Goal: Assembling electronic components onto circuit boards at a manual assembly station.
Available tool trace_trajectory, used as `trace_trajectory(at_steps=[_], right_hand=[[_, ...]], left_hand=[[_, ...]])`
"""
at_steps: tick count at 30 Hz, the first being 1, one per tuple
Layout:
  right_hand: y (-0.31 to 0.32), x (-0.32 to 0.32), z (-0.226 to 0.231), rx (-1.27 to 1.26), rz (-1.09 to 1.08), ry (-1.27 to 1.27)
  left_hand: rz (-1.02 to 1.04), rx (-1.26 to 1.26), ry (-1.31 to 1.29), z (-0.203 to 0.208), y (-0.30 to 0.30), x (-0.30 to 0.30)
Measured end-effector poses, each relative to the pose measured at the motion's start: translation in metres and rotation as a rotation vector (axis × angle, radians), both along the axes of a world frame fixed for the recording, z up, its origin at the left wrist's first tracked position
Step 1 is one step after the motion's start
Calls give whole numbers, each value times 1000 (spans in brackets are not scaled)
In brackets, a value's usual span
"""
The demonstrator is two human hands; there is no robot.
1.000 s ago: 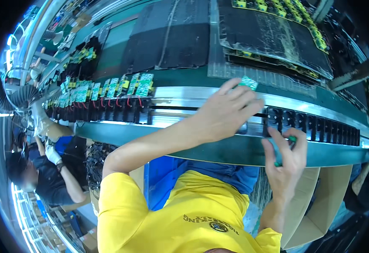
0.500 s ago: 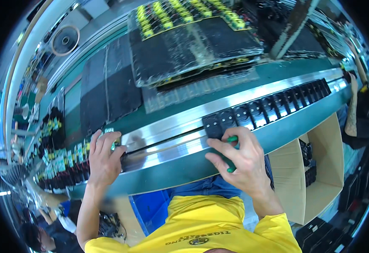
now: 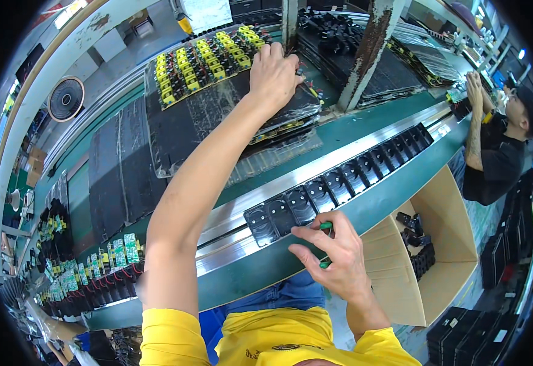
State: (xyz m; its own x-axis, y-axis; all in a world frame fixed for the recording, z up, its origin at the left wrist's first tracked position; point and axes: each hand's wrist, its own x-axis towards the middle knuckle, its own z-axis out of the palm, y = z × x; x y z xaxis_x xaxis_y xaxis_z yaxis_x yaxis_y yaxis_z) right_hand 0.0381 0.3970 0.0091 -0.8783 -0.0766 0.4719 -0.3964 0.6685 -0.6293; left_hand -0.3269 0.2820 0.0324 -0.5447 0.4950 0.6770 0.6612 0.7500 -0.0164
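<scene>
My left hand [image 3: 272,76] reaches far across to a stack of black sheets, its fingers curled down at the right end of rows of yellow-and-black circuit boards [image 3: 196,64]. Whatever is between the fingertips is hidden. My right hand [image 3: 339,253] is closed around a green-handled tool [image 3: 325,265]; two green ends stick out and its working end does not show. Its fingertips are beside the nearest of several black plastic housings [image 3: 280,215], which stand in a row along a shiny metal rail [image 3: 224,259].
Green circuit boards with red wires and black parts [image 3: 105,274] line the rail's left end. A cardboard box [image 3: 394,274] holding black parts stands below the bench on the right. A rusty post [image 3: 370,52] rises behind the rail. Another person [image 3: 492,140] works at the far right.
My left hand has left the rail's left part and stretched up to the circuit boards. My right hand still holds the tool by the housings. The whole view has shifted.
</scene>
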Motion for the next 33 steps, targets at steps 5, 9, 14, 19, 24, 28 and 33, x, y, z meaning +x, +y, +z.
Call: trace_trajectory(at_steps=[5, 9, 14, 19, 24, 28, 33], right_hand=[[13, 0, 1, -96, -71, -9], [19, -12, 14, -182, -146, 76], [17, -31, 28, -378, -250, 21], [-4, -35, 29, -573, 11, -73], [-37, -32, 22, -654, 73, 102], [-52, -30, 28, -509, 103, 153], [-43, -34, 28, -565, 313, -21]], left_hand=[[-96, 33, -282, 6, 6, 7], [-204, 236, -724, 25, -18, 58], [-615, 512, -1023, 37, -59, 190], [-564, 492, -1016, 61, -98, 272], [-478, 538, -1059, 61, -119, 299], [-467, 570, -1019, 51, -131, 303], [-387, 507, -1137, 62, -144, 304]])
